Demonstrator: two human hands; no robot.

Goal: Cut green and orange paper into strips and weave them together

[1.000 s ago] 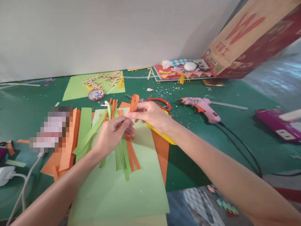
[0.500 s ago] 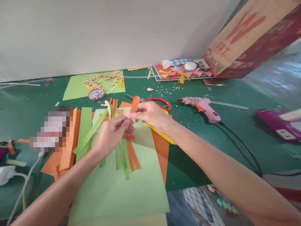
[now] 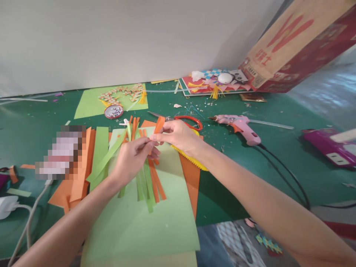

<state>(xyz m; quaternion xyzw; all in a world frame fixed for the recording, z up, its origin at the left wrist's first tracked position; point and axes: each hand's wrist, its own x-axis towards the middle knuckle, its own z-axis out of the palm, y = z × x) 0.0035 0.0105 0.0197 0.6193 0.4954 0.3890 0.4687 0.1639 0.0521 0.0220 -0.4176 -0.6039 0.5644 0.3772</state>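
An orange paper strip (image 3: 159,124) stands up bent between my two hands. My right hand (image 3: 178,136) pinches it with thumb and fingers, and my left hand (image 3: 136,155) closes on its lower part, the fingertips of both hands meeting. Beneath them, several narrow green strips (image 3: 144,185) and orange strips (image 3: 158,181) lie on a pale green sheet (image 3: 150,230). Wider green strips (image 3: 101,155) lie left of my left hand. Behind my right hand are red-handled scissors (image 3: 191,120), partly hidden, and a yellow toothed-edge object (image 3: 191,157) under my wrist.
A pink glue gun (image 3: 239,126) lies to the right, its cord trailing forward. At the back are a woven paper piece (image 3: 121,94), a round dish of small beads (image 3: 114,111) and a paper bag (image 3: 289,48). Orange sheets (image 3: 82,167) and a blurred-out phone-like object (image 3: 62,150) lie left.
The orange strip's raised loop has sunk slightly and looks flatter and shorter between my fingers. Both hands hold nearly the same place.
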